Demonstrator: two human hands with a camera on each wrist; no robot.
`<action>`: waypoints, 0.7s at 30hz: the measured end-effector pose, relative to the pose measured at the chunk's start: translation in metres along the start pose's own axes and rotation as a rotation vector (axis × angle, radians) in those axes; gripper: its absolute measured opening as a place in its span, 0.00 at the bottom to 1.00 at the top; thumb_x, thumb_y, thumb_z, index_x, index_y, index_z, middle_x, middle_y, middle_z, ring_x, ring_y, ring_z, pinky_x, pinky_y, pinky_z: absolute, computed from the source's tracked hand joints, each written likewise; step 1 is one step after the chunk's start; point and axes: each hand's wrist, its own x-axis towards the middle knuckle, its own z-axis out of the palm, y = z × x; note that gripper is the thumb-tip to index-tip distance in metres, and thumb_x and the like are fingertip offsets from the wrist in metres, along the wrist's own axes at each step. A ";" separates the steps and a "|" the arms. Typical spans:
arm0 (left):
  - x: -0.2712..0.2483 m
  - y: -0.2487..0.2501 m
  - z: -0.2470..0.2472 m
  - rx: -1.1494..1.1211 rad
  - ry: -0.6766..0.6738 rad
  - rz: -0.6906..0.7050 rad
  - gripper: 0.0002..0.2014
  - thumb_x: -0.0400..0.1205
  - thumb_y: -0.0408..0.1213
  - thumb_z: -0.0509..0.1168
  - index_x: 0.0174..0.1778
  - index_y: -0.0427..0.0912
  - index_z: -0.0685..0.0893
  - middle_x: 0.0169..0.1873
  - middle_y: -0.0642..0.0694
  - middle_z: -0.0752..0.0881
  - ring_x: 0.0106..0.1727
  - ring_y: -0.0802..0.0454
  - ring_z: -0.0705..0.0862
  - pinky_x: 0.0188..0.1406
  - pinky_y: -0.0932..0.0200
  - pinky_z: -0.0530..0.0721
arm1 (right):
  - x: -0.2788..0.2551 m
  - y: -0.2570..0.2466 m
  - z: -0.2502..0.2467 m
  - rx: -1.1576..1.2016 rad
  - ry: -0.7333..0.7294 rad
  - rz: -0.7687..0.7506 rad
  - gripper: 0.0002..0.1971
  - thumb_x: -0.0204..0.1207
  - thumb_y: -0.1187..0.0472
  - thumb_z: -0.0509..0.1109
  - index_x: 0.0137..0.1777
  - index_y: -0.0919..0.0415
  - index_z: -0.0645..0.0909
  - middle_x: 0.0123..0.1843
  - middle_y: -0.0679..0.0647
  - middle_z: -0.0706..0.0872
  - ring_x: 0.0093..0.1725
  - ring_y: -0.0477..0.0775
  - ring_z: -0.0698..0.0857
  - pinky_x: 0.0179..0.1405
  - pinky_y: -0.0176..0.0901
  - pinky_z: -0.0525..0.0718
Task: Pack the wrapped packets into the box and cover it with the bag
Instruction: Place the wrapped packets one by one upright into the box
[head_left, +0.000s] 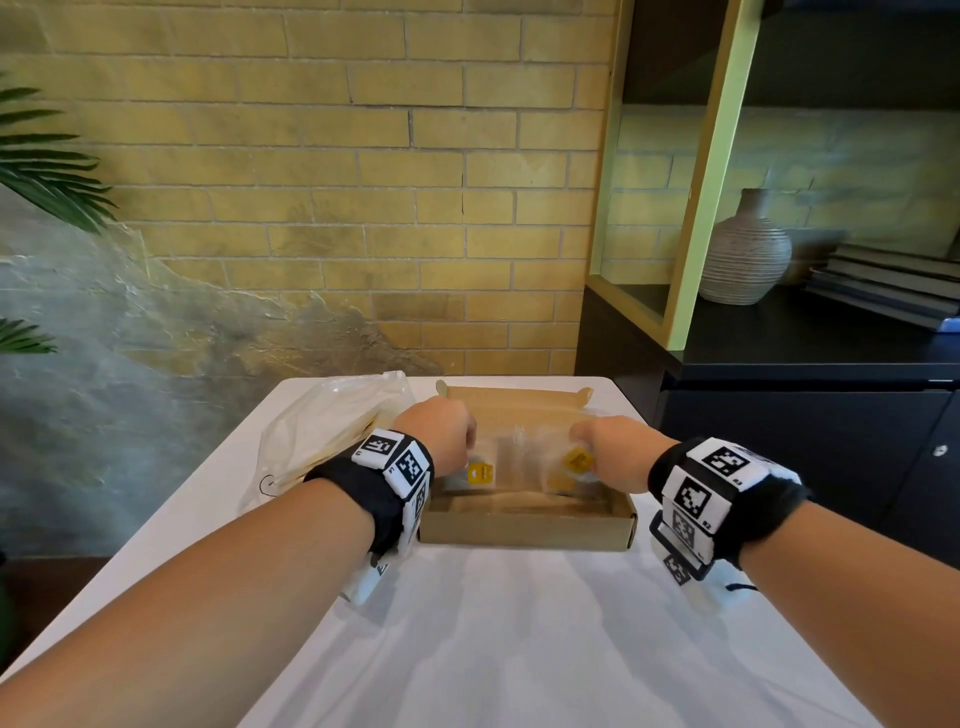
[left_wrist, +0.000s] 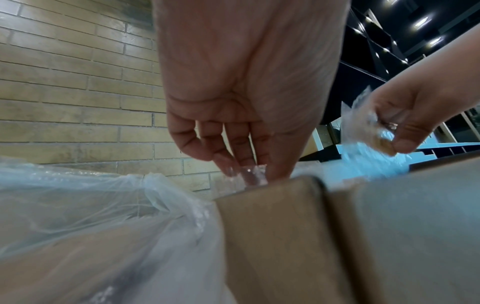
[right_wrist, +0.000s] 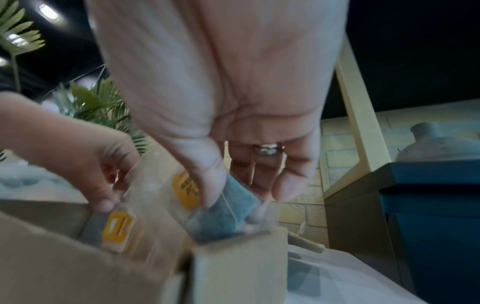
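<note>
A shallow cardboard box (head_left: 524, 527) sits open on the white table (head_left: 519, 649). Inside it lie clear-wrapped packets with yellow labels (head_left: 480, 473). My left hand (head_left: 441, 431) pinches the clear wrapping of a packet (left_wrist: 249, 174) at the box's left side. My right hand (head_left: 618, 457) grips another wrapped packet (right_wrist: 226, 214) with a yellow label (head_left: 576, 460) at the box's right side, thumb and fingers closed on it. A crumpled clear plastic bag (head_left: 327, 436) lies on the table left of the box, also seen as the bag (left_wrist: 85, 216) in the left wrist view.
A dark cabinet (head_left: 805, 415) with a ribbed vase (head_left: 745, 254) and stacked books (head_left: 893, 286) stands right of the table. A brick wall (head_left: 363, 182) is behind. Plant leaves (head_left: 47, 171) hang at the left. The table's front part (head_left: 519, 649) is bare white.
</note>
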 end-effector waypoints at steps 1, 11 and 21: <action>-0.001 0.000 0.000 0.008 0.002 -0.004 0.12 0.78 0.32 0.66 0.56 0.44 0.86 0.56 0.44 0.86 0.58 0.46 0.83 0.56 0.57 0.81 | 0.000 -0.002 0.001 -0.020 -0.016 0.014 0.23 0.81 0.66 0.61 0.76 0.58 0.68 0.72 0.59 0.76 0.71 0.60 0.75 0.67 0.45 0.73; -0.003 0.000 -0.003 -0.001 0.003 -0.020 0.12 0.78 0.31 0.63 0.55 0.44 0.86 0.58 0.44 0.84 0.60 0.45 0.81 0.59 0.55 0.79 | 0.003 -0.013 -0.002 -0.154 0.003 0.038 0.16 0.77 0.69 0.61 0.63 0.60 0.80 0.63 0.58 0.83 0.63 0.60 0.80 0.62 0.45 0.78; 0.001 -0.001 -0.002 0.006 -0.021 -0.017 0.12 0.78 0.30 0.63 0.55 0.44 0.86 0.58 0.44 0.85 0.59 0.45 0.82 0.57 0.56 0.79 | 0.007 -0.023 0.006 -0.079 -0.005 -0.020 0.14 0.79 0.59 0.65 0.64 0.55 0.80 0.64 0.55 0.82 0.61 0.57 0.81 0.57 0.43 0.79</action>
